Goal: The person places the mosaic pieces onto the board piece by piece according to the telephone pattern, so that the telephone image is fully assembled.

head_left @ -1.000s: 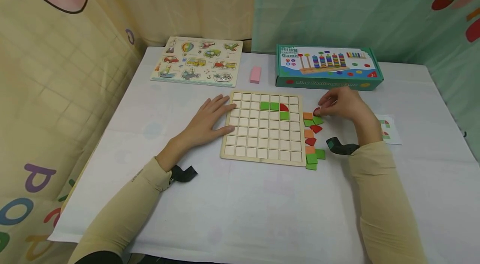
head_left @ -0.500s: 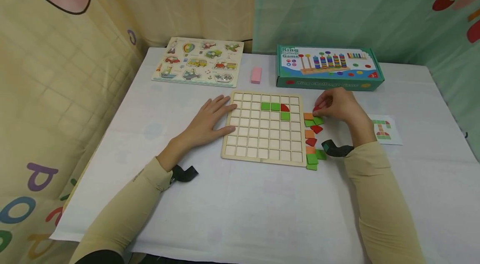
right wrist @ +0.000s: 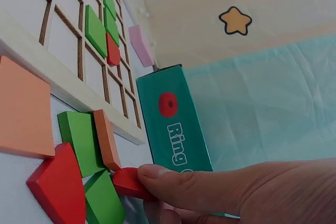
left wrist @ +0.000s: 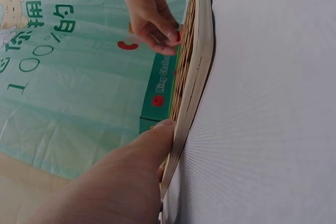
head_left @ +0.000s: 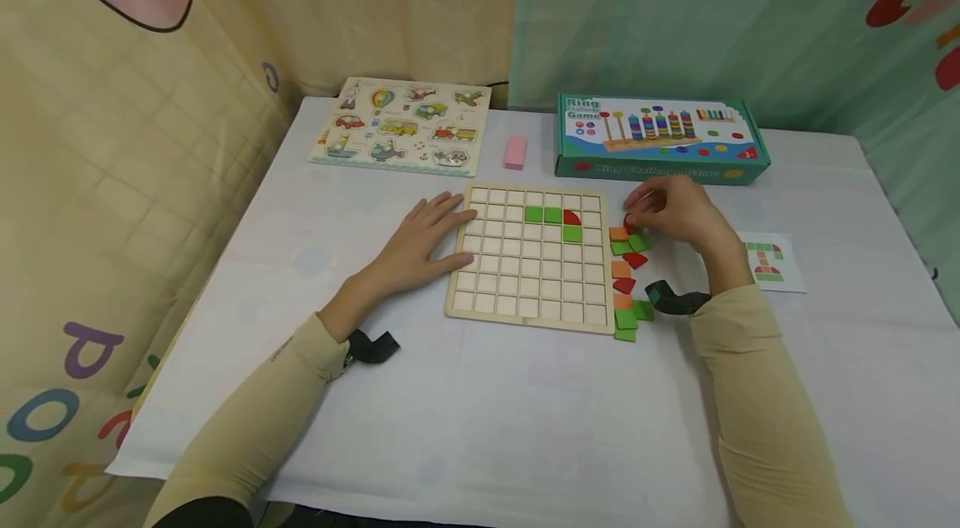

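My right hand (head_left: pixel 675 210) pinches a red quarter-circle tile (right wrist: pixel 128 183) between thumb and fingers, just off the right edge of the wooden grid board (head_left: pixel 529 323). On the left side, my left hand (head_left: pixel 412 249) rests with spread fingers at the board's edge; its thumb (left wrist: pixel 157 132) lies along the rim in the left wrist view. Three green square tiles (head_left: pixel 552 216) and a red quarter-circle tile (head_left: pixel 572 217) sit in the board's upper cells. Loose orange tiles (head_left: pixel 621 269), green tiles (head_left: pixel 625 318) and red tiles (head_left: pixel 624 286) lie along the board's right side.
A white card (head_left: pixel 787 271) printed with coloured shapes lies right of the right wrist. Behind the board are a vehicle picture puzzle (head_left: pixel 405 128), a pink block (head_left: pixel 515 152) and a green game box (head_left: pixel 663 170). Curtains stand behind the white-covered table (head_left: pixel 480 428).
My right hand has shifted slightly left with the red tile still pinched, uncovering more of the printed card. My left hand stays at the board's edge.
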`<move>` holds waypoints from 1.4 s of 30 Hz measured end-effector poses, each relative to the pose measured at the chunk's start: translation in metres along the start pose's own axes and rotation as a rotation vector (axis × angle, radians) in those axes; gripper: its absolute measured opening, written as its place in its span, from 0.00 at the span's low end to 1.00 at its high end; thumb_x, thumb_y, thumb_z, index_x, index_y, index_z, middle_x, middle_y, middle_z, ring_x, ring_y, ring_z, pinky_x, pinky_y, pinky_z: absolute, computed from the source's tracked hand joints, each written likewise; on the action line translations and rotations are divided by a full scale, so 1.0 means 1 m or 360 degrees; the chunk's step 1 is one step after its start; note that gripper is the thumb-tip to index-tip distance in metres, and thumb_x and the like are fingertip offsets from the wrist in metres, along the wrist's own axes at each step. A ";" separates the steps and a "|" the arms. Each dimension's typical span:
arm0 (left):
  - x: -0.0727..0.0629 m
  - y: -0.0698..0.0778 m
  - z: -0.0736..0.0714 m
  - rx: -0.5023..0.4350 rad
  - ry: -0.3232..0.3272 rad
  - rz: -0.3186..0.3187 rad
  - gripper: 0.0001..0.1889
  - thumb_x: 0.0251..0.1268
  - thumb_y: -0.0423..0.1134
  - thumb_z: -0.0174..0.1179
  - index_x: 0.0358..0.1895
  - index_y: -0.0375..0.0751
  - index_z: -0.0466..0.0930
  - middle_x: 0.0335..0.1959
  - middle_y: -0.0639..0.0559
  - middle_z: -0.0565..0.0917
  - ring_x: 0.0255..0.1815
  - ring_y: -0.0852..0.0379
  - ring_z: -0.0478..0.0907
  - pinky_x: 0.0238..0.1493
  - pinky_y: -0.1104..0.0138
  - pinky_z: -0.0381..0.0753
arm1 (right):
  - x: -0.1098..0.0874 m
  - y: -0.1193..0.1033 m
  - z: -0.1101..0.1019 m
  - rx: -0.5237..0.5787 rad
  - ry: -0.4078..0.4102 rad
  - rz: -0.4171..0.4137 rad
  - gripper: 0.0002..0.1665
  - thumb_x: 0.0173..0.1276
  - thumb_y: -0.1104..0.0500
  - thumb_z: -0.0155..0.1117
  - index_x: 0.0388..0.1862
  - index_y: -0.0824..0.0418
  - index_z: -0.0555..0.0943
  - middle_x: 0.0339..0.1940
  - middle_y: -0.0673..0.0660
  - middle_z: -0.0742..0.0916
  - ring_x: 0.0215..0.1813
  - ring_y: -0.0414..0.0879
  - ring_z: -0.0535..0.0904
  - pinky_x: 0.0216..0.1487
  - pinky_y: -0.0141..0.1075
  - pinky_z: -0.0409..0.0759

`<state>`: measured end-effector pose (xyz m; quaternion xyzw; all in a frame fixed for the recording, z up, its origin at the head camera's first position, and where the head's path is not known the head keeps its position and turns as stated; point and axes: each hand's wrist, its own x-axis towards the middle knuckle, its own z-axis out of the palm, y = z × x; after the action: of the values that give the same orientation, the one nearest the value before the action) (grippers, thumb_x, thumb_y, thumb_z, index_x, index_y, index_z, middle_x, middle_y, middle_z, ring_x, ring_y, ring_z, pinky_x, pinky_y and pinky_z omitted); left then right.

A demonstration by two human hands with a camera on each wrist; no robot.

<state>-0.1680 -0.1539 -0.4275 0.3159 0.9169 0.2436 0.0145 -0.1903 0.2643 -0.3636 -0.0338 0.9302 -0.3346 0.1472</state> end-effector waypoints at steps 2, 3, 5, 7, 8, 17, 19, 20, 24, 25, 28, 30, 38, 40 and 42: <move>0.000 0.000 0.000 0.0003 -0.0002 0.0000 0.37 0.75 0.56 0.64 0.81 0.49 0.65 0.86 0.42 0.57 0.89 0.42 0.45 0.88 0.46 0.38 | 0.000 0.000 -0.001 -0.0006 -0.0025 0.0000 0.18 0.75 0.58 0.71 0.56 0.67 0.85 0.49 0.67 0.88 0.49 0.56 0.81 0.52 0.42 0.80; 0.000 0.000 0.000 0.0005 -0.0001 0.0001 0.37 0.75 0.57 0.63 0.81 0.49 0.65 0.86 0.42 0.57 0.89 0.42 0.45 0.88 0.46 0.38 | 0.000 0.000 -0.001 -0.0011 -0.0034 -0.0002 0.18 0.75 0.58 0.71 0.57 0.67 0.85 0.49 0.67 0.89 0.49 0.56 0.81 0.52 0.43 0.80; 0.000 0.000 0.000 0.0009 0.0002 0.0004 0.37 0.74 0.57 0.63 0.81 0.49 0.65 0.86 0.42 0.57 0.89 0.41 0.45 0.88 0.46 0.38 | -0.001 0.000 -0.002 -0.0020 -0.0049 -0.0006 0.18 0.75 0.57 0.70 0.57 0.67 0.85 0.48 0.67 0.89 0.49 0.56 0.81 0.53 0.44 0.80; 0.000 0.000 0.000 0.0007 0.0000 0.0001 0.37 0.74 0.57 0.63 0.81 0.50 0.65 0.86 0.42 0.57 0.89 0.42 0.45 0.88 0.46 0.38 | -0.001 0.000 -0.002 -0.0018 -0.0067 -0.0008 0.18 0.75 0.58 0.70 0.57 0.67 0.86 0.48 0.66 0.90 0.50 0.56 0.81 0.54 0.45 0.80; 0.000 0.001 0.000 0.0007 -0.0004 -0.0004 0.37 0.74 0.57 0.63 0.81 0.50 0.65 0.86 0.43 0.57 0.89 0.42 0.45 0.88 0.47 0.38 | -0.001 0.000 -0.003 -0.0021 -0.0081 -0.0012 0.17 0.75 0.58 0.70 0.57 0.67 0.86 0.48 0.66 0.90 0.50 0.57 0.82 0.54 0.46 0.80; -0.001 0.001 0.000 0.0010 -0.0012 -0.0010 0.38 0.74 0.57 0.63 0.82 0.49 0.65 0.86 0.42 0.56 0.89 0.42 0.44 0.88 0.47 0.38 | -0.001 -0.001 -0.004 -0.0047 -0.0245 -0.0045 0.16 0.72 0.62 0.73 0.56 0.67 0.87 0.49 0.63 0.90 0.49 0.54 0.82 0.50 0.38 0.82; -0.001 0.001 -0.001 0.0012 -0.0011 -0.0008 0.38 0.74 0.57 0.63 0.82 0.49 0.65 0.86 0.42 0.56 0.89 0.42 0.44 0.88 0.46 0.38 | -0.001 -0.002 -0.005 -0.0045 -0.0265 -0.0060 0.16 0.72 0.61 0.74 0.55 0.67 0.87 0.49 0.63 0.90 0.47 0.53 0.83 0.48 0.35 0.81; 0.000 0.001 -0.001 0.0010 -0.0010 -0.0008 0.38 0.74 0.57 0.63 0.82 0.49 0.65 0.86 0.42 0.56 0.89 0.42 0.44 0.88 0.46 0.38 | -0.001 -0.002 -0.005 -0.0046 -0.0275 -0.0065 0.16 0.72 0.62 0.73 0.55 0.68 0.87 0.48 0.63 0.91 0.47 0.53 0.83 0.48 0.34 0.81; -0.001 0.001 -0.001 0.0013 -0.0016 -0.0011 0.38 0.74 0.57 0.63 0.82 0.50 0.65 0.87 0.43 0.56 0.89 0.43 0.44 0.88 0.46 0.38 | -0.004 -0.005 -0.007 -0.0037 -0.0246 -0.0058 0.15 0.75 0.60 0.71 0.55 0.67 0.87 0.47 0.63 0.91 0.48 0.54 0.83 0.51 0.39 0.80; 0.000 0.000 -0.001 0.0014 -0.0019 -0.0013 0.38 0.74 0.57 0.63 0.82 0.50 0.64 0.87 0.43 0.56 0.89 0.43 0.44 0.88 0.46 0.37 | -0.005 -0.007 -0.007 -0.0034 -0.0209 -0.0060 0.15 0.75 0.59 0.70 0.55 0.67 0.87 0.46 0.63 0.91 0.48 0.54 0.83 0.51 0.41 0.79; 0.000 0.000 0.000 0.0015 -0.0023 -0.0019 0.38 0.75 0.58 0.63 0.82 0.50 0.65 0.87 0.43 0.56 0.89 0.43 0.44 0.88 0.46 0.38 | -0.005 -0.018 0.000 0.0009 -0.0001 -0.0087 0.14 0.77 0.57 0.69 0.54 0.65 0.88 0.46 0.63 0.90 0.49 0.55 0.82 0.50 0.42 0.79; 0.000 0.000 0.000 0.0012 -0.0022 -0.0023 0.38 0.75 0.57 0.63 0.82 0.49 0.65 0.86 0.43 0.56 0.89 0.42 0.44 0.88 0.46 0.38 | -0.004 -0.030 0.010 0.0049 0.0145 -0.0133 0.13 0.77 0.57 0.69 0.52 0.65 0.88 0.46 0.65 0.90 0.49 0.56 0.82 0.48 0.42 0.78; -0.002 0.000 0.001 0.0011 -0.0018 -0.0031 0.37 0.75 0.57 0.63 0.81 0.48 0.65 0.86 0.42 0.57 0.89 0.42 0.44 0.88 0.44 0.39 | 0.026 -0.085 0.062 0.0234 0.0199 -0.0328 0.08 0.76 0.59 0.69 0.46 0.63 0.89 0.42 0.62 0.90 0.45 0.53 0.84 0.43 0.36 0.79; -0.001 0.001 0.000 0.0006 -0.0013 -0.0023 0.37 0.75 0.57 0.63 0.81 0.48 0.66 0.86 0.42 0.57 0.89 0.42 0.45 0.88 0.45 0.39 | 0.033 -0.098 0.075 0.0279 0.0195 -0.0368 0.08 0.75 0.60 0.70 0.45 0.63 0.89 0.41 0.62 0.90 0.43 0.52 0.85 0.41 0.36 0.79; 0.000 0.001 0.000 0.0004 -0.0013 -0.0020 0.37 0.75 0.57 0.63 0.81 0.49 0.65 0.86 0.43 0.57 0.89 0.43 0.45 0.88 0.45 0.39 | 0.039 -0.108 0.087 0.0324 0.0217 -0.0391 0.07 0.75 0.61 0.70 0.45 0.64 0.89 0.40 0.62 0.90 0.42 0.51 0.85 0.41 0.35 0.79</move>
<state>-0.1671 -0.1534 -0.4272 0.3112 0.9190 0.2411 0.0195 -0.2052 0.1209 -0.3683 -0.1093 0.8882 -0.4440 0.0444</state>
